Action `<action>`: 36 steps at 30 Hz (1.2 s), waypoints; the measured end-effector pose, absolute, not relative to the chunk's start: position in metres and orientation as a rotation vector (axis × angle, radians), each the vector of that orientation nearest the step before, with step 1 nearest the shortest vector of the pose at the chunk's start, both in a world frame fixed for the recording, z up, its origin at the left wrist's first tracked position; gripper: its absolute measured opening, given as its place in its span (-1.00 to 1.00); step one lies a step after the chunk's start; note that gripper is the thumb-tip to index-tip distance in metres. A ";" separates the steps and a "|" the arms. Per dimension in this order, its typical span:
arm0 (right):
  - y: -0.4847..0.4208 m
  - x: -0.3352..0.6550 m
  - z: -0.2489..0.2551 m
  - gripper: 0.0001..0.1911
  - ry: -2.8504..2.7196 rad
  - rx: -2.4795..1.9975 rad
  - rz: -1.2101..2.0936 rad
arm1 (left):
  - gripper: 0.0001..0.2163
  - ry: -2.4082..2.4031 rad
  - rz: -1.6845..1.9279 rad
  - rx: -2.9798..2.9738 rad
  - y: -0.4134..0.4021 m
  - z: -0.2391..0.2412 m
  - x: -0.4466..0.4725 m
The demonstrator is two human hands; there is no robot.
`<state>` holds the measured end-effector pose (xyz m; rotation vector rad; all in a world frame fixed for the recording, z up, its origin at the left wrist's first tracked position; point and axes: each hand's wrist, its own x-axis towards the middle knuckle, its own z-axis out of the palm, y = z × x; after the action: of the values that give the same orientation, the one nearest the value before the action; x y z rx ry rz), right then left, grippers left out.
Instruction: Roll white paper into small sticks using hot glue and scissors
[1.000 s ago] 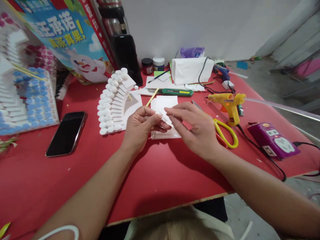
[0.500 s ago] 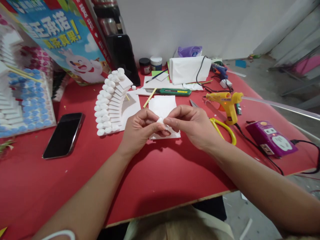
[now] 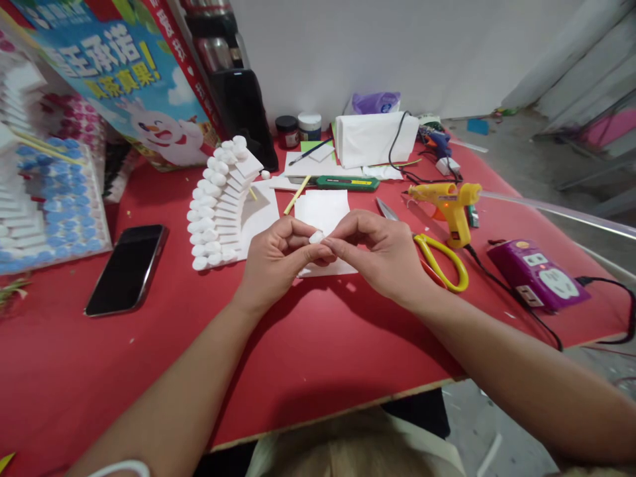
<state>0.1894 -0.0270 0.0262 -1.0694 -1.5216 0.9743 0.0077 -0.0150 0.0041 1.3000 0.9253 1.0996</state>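
Between the fingertips of both hands is a small white rounded piece (image 3: 316, 236), soft-looking like cotton or foam. My left hand (image 3: 281, 258) pinches it from the left, while my right hand (image 3: 380, 252) grips it from the right with thumb and index finger. Beneath the hands lies a stack of white paper or card (image 3: 322, 204), partly hidden by them. Left of my left hand stands a curved, stepped white model (image 3: 229, 205) edged with similar white rounded pieces. One loose white piece (image 3: 265, 175) rests beside its upper end.
Scissors (image 3: 454, 268) with yellow handles lie right of my right hand, near a yellow glue gun (image 3: 454, 205) and a purple power strip (image 3: 541, 275). A green utility knife (image 3: 345, 183) lies behind the paper. At left are a phone (image 3: 126, 268) and a blue-and-white model (image 3: 69, 199).
The fingertips have shifted slightly, and the white piece now shows more fully above the thumbs. My right hand has tilted a little, uncovering more of the scissors.
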 end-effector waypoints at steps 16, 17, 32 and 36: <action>-0.008 0.205 0.012 -0.71 -1.333 -1.032 1.358 | -0.75 0.860 1.001 1.363 -0.021 0.010 0.012; -0.009 0.204 0.013 -0.70 -1.350 -1.046 1.342 | -0.75 0.862 1.005 1.366 -0.021 0.009 0.012; -0.013 0.198 0.018 -0.58 -1.560 -1.114 0.991 | -0.79 0.873 0.946 1.329 -0.017 0.005 0.014; -0.010 0.204 0.019 -0.55 -1.500 -1.156 0.969 | -0.79 0.803 0.975 1.132 -0.014 0.003 0.014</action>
<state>0.2037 -0.0097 0.0195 -1.1556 -1.5003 0.9693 0.0141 -0.0137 0.0030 1.1319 0.8033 0.9754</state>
